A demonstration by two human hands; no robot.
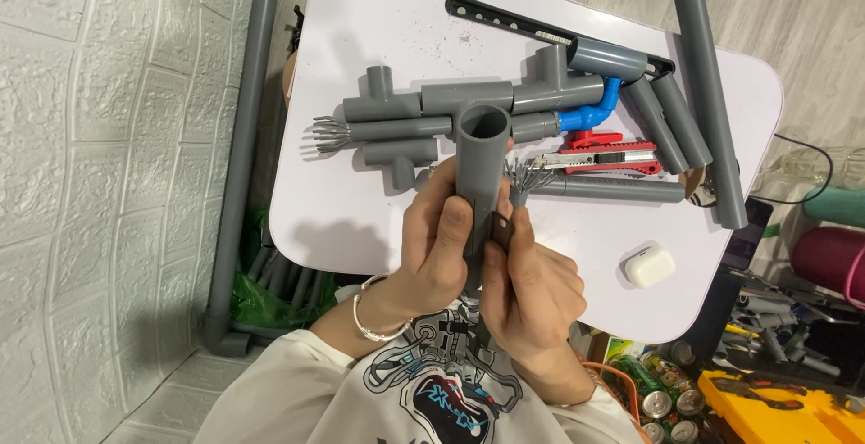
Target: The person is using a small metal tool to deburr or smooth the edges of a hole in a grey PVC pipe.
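Grey plastic pipe [478, 183], a short round length held upright with its open mouth toward the head camera, sits at frame centre, gripped in both hands above the near edge of the pale lilac tabletop [360, 30]. My left hand [437, 246] is wrapped closed round its shaft from the 9 o'clock side, thumb across the front; my right hand [527, 286] is closed against it from 4 o'clock, fingers pinching a small dark flat piece [501, 226] onto the pipe wall. What that piece is I cannot tell. At 12 o'clock from the pipe lies a grey pipe-and-tee assembly [468, 111], several sections already joined, with a blue elbow fitting [595, 113] at its 3 o'clock end. My reading: much fitting work is done, while this pipe is still separate. Loose stock remains: long grey pipe lengths [712, 93] at 2 o'clock, and a grey pipe with cut, splayed fingers [595, 188] just at 3 o'clock. A red utility knife [604, 158] lies beside it, a white earbud case [649, 266] at 4 o'clock, apart.
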